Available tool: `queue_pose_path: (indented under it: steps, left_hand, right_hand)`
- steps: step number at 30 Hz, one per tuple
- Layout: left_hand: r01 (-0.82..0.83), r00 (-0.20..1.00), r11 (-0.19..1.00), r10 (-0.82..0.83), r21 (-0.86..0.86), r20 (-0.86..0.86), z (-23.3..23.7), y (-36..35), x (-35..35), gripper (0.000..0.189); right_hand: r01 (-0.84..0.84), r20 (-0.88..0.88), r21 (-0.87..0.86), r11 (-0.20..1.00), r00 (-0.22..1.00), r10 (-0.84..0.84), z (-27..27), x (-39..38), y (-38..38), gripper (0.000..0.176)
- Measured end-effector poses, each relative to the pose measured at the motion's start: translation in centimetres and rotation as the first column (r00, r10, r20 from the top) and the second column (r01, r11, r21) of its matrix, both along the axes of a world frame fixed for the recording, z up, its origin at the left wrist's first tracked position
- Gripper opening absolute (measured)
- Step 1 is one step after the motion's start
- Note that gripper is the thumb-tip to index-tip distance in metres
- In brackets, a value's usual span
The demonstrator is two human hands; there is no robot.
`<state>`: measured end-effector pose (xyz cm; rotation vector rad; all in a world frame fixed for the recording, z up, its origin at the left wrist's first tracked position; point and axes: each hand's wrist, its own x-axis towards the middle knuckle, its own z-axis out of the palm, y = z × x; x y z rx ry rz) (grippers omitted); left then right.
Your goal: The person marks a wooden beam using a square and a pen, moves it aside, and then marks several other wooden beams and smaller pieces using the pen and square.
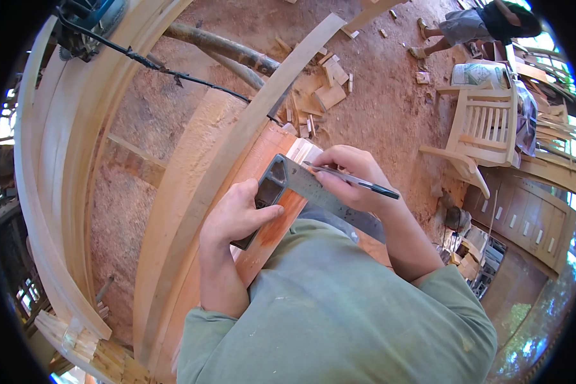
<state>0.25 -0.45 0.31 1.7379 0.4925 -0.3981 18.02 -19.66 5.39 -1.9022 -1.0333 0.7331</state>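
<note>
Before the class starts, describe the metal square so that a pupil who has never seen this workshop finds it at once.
Find the green shirt at the bottom, then the reddish timber above it. Across that timber lies the square, its dark frame-like handle at the left hand. Its broad, flat grey blade sets it apart from the slim pen in the right hand.

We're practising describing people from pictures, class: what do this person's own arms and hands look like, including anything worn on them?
The left hand and right hand are gloveless, with no watch showing. Short, loose green sleeves leave the forearms uncovered.
</note>
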Motion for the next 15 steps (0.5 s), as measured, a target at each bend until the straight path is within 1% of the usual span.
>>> queue_pose_path:
  steps: [3, 5, 6, 8, 9, 11, 12, 14, 15]
  left_hand:
    - [-0.030, 1.000, 0.999, 0.030, -0.027, 0.000, 0.2, -0.1, 0.0, 0.043]
    - [-0.039, 0.999, 0.997, 0.041, -0.061, 0.029, -0.4, -0.2, -0.1, 0.044]
    - [-0.047, 0.998, 0.997, 0.049, -0.063, 0.031, -0.7, -0.2, -0.2, 0.044]
    - [-0.016, 1.000, 1.000, 0.016, -0.003, 0.018, -1.1, -0.1, -0.4, 0.047]
    - [-0.020, 1.000, 1.000, 0.020, -0.003, 0.024, -1.1, -0.1, -0.4, 0.047]
    - [-0.013, 1.000, 1.000, 0.014, 0.002, -0.007, -0.9, -0.1, -0.3, 0.049]
    - [-0.009, 1.000, 1.000, 0.009, 0.000, -0.002, -0.7, -0.2, -0.3, 0.049]
    - [-0.035, 0.999, 0.999, 0.034, -0.040, -0.025, -0.6, -0.2, -0.2, 0.049]
    - [-0.028, 0.999, 0.999, 0.027, -0.038, -0.021, -0.7, -0.2, -0.2, 0.049]
  right_hand:
    - [-0.036, -0.034, -0.019, 0.999, 0.999, 0.035, -0.8, -0.1, 0.2, 0.014]
    - [-0.092, 0.027, -0.052, 0.994, 0.995, 0.094, -0.6, 0.0, -0.3, 0.016]
    - [-0.100, 0.029, -0.054, 0.993, 0.994, 0.102, -0.3, 0.2, -0.7, 0.016]
    - [-0.143, 0.036, -0.181, 0.973, 0.988, 0.152, 0.8, 0.8, -1.4, 0.012]
    - [-0.146, 0.042, -0.182, 0.972, 0.987, 0.156, 1.2, 1.0, -1.2, 0.012]
    - [-0.175, -0.070, -0.314, 0.933, 0.984, 0.161, 1.9, 1.5, -0.8, 0.009]
    - [-0.170, -0.066, -0.317, 0.933, 0.985, 0.157, 1.9, 1.5, -0.5, 0.009]
    - [-0.103, -0.093, -0.266, 0.958, 0.992, 0.081, 1.3, 1.2, 0.8, 0.009]
    - [-0.121, -0.029, -0.245, 0.962, 0.993, 0.117, 1.1, 1.3, 1.4, 0.012]
